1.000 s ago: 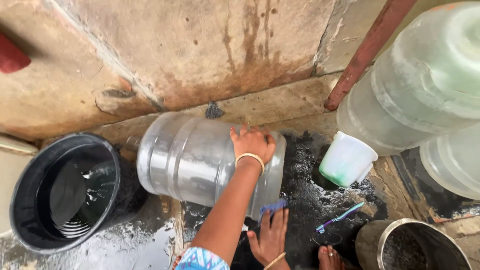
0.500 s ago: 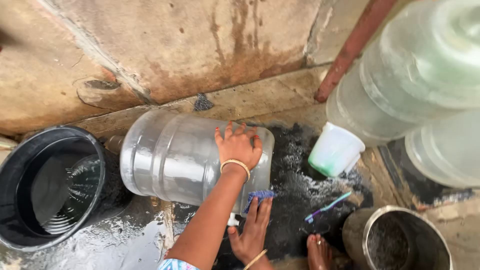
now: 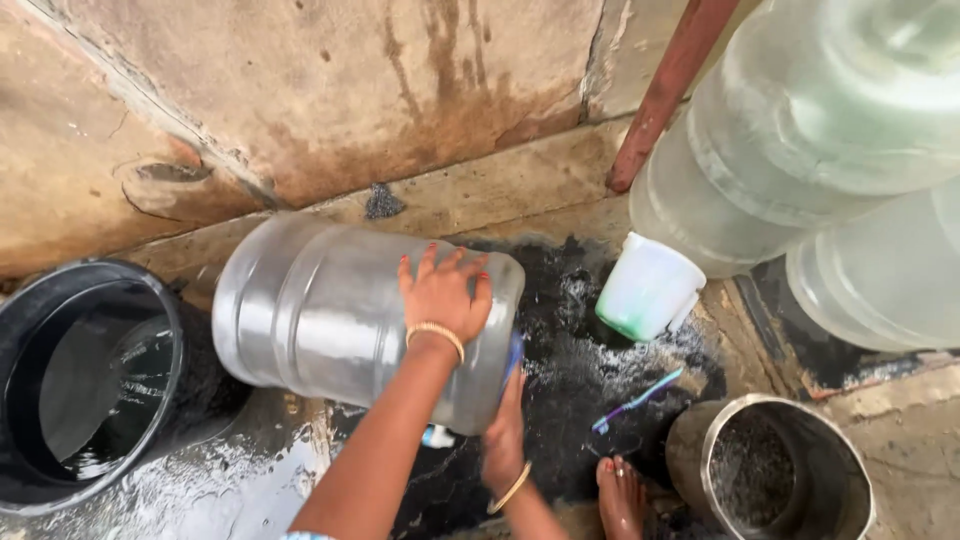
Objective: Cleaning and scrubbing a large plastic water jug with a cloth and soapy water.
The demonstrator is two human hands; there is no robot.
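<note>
a big clear water jug (image 3: pixel 330 310) lies on its side on the wet ground, its bottom end toward the right, between a black bucket (image 3: pixel 60 400) holding water and a white cup (image 3: pixel 648 286) tipped on its side. the left hand (image 3: pixel 445 292) rests flat on top of the jug near that end, fingers spread wide over the plastic, a gold bangle at the wrist. the right hand (image 3: pixel 505 435) is pressed against the jug's bottom, with something blue (image 3: pixel 515 352) showing between the palm and the jug; whether the fingers curl around it cannot be told. a blue toothbrush (image 3: pixel 636 401) lies on the dark wet patch just right of that hand, near a bare foot (image 3: pixel 620 495). a metal pot (image 3: pixel 770 470) stands at the lower right. more clear jugs (image 3: pixel 800 140) are at the upper right, against a stained wall (image 3: pixel 330 90).
</note>
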